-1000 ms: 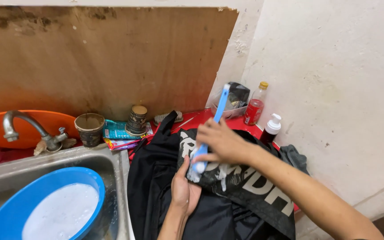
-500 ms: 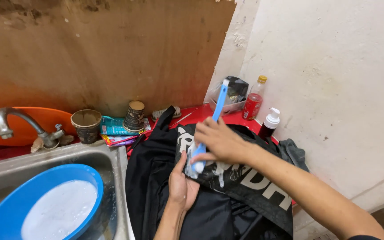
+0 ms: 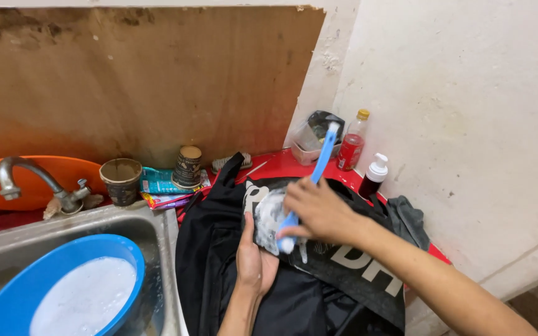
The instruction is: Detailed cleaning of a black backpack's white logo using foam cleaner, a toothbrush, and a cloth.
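Two hands: both work on a black garment [image 3: 219, 249] spread over the red desk [image 3: 281, 165].
Sink [image 3: 63, 221]: steel, holds a blue basin [image 3: 7, 298] of soapy white water; tap [image 3: 26, 177] behind it.
Garment: soapy patch under the brush head.
Left hand [image 3: 253, 261]: palm up under the cloth, gripping a fold.
Right hand [image 3: 319, 211]: clenched around a blue brush [image 3: 319, 162], head down on the cloth.
Paper cups [image 3: 122, 180]: two by the wall.
Bottles [image 3: 351, 143]: red one and white-capped one beyond the brush.
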